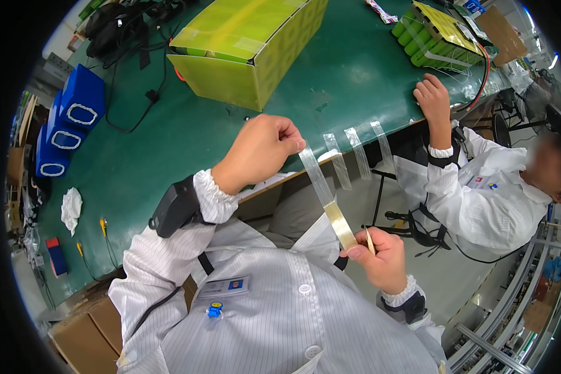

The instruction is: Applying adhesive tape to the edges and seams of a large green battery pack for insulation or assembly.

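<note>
A strip of clear, ribbed tape (316, 177) stretches between my two hands, sloping down to the right past the table edge. My left hand (262, 149) pinches its upper end between thumb and fingers. At the lower end my right hand (381, 258) grips a yellowish tape roll (340, 225), partly hidden by the fingers. A thin beige edge (369, 240) shows between those fingers; whether it belongs to the roll I cannot tell. Several cut tape strips (357, 153) hang from the table edge just right of my left hand.
On the green table (187, 149) stand a yellow-green box (224, 81), several blue packs (81, 96) and a green battery pack (433, 40) with wires. A crumpled white cloth (71, 209) lies at left. A co-worker (486, 193) sits at right, one fist on the table edge.
</note>
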### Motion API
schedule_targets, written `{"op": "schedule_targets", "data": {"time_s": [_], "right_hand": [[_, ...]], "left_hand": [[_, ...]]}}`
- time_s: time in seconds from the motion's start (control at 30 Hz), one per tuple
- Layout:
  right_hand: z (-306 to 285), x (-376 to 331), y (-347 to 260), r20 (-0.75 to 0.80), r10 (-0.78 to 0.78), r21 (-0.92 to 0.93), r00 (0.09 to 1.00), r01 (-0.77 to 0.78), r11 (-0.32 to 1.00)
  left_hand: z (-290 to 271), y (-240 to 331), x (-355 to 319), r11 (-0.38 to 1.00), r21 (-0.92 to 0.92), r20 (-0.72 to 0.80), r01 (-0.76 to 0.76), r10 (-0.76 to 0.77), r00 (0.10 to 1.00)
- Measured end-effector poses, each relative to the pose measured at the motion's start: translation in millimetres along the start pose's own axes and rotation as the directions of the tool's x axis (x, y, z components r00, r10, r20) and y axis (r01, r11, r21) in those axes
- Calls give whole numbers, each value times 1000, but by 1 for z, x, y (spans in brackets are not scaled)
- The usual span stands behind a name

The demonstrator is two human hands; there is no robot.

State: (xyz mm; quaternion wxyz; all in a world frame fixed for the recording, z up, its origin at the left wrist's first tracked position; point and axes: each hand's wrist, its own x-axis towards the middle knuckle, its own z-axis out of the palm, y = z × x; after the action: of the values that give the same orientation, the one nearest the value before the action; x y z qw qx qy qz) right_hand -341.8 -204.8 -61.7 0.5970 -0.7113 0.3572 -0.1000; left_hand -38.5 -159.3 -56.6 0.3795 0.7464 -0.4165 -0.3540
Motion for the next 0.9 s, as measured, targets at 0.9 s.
{"op": "schedule_targets", "data": {"time_s": [0.9], "right_hand": [[0, 1, -11, 46, 61, 128, 997, -66, 989]], "left_hand": [[35, -26, -2, 840, 450, -171, -302, 413, 894]]}}
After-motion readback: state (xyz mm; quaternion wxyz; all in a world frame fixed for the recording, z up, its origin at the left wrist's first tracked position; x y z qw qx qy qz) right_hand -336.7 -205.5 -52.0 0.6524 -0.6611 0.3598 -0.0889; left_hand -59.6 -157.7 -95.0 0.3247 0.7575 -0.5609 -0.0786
